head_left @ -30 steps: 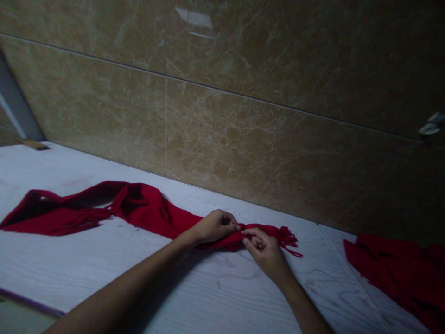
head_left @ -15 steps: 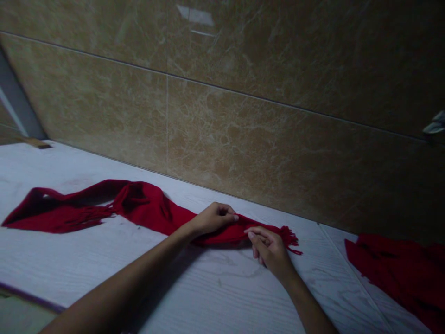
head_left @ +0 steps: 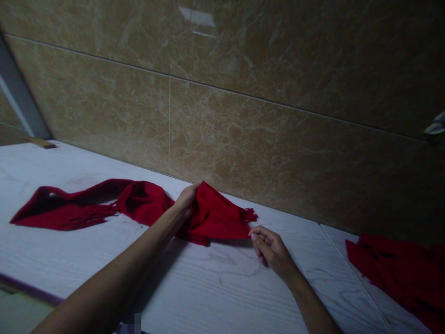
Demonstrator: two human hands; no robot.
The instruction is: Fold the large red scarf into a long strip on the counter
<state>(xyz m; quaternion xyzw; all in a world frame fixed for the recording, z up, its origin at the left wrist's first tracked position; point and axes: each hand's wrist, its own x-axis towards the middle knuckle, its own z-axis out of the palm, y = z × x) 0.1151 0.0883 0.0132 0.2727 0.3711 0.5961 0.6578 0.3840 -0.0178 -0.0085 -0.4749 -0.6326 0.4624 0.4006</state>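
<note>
A red scarf [head_left: 219, 215] with fringed ends stretches across the white wood-grain surface, its left part looped and crumpled. My left hand [head_left: 187, 199] is closed on the scarf's upper edge and lifts it towards the wall; most of its fingers are hidden by the wrist and cloth. Near the fringe at the right end, my right hand [head_left: 269, 246] pinches the lower corner between thumb and forefinger. Between the two hands the cloth is spread out wider, with a fold underneath.
A second red cloth [head_left: 399, 273] lies bunched at the right. Behind the white surface [head_left: 222, 287] rises a brown marbled tile wall [head_left: 243, 125]. A small wooden piece [head_left: 43, 142] rests by a grey post [head_left: 24, 88] at the far left.
My left hand has moved left and up, drawing the scarf's edge with it, so the right part opens wider. The fringe has shifted left; my right hand stays nearly in place.
</note>
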